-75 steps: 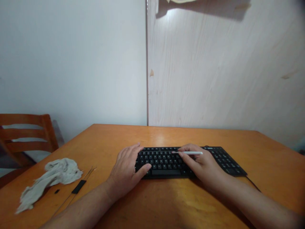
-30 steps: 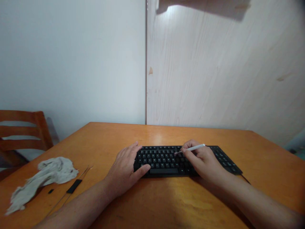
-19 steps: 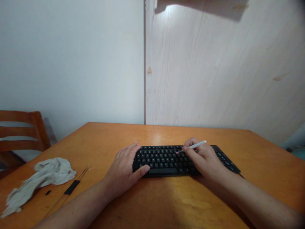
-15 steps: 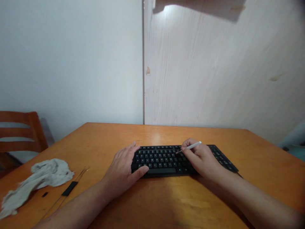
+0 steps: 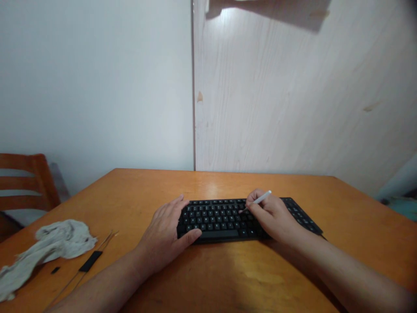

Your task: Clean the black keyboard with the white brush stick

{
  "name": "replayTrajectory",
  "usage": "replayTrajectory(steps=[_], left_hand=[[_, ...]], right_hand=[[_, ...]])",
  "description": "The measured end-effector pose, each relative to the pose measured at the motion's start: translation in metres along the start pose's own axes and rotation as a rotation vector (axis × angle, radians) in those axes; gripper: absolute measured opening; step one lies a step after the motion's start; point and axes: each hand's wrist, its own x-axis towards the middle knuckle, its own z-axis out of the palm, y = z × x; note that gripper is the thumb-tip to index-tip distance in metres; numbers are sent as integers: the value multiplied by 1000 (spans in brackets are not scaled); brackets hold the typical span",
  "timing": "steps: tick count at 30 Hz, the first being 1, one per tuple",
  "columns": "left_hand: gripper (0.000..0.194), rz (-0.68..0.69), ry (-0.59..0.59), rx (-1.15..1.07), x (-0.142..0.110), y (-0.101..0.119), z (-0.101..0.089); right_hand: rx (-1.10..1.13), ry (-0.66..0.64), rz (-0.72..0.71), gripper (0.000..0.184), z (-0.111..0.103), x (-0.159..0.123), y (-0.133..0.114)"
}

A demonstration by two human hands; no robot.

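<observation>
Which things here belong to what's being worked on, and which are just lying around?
In use:
- black keyboard, with the left hand spread on it
- white pen-like stick, held in the right hand, its tip at the keys

Lying about:
- crumpled grey cloth
- black strip with thin wires
- small black piece
- wooden chair

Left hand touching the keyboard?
Touching. The head view shows the left hand lying over the left end of the black keyboard, with its thumb across the lower keys.
</observation>
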Motion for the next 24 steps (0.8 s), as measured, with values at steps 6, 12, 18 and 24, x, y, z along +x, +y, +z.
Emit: replayTrajectory(steps=[6,12,18,24], left_hand=[[73,0,-6,4,0,0,0],[75,8,9,11,0,0,0],[75,4,-4,18,0,-1,0],[75,2,-7,18,1,-3,2]], right_hand=[[23,34,26,15,-1,1,1],[47,-18,33,13,-1,3,3],[-70,54,36,15,-9,5,-1],[-133,17,16,11,-13,8,-2]])
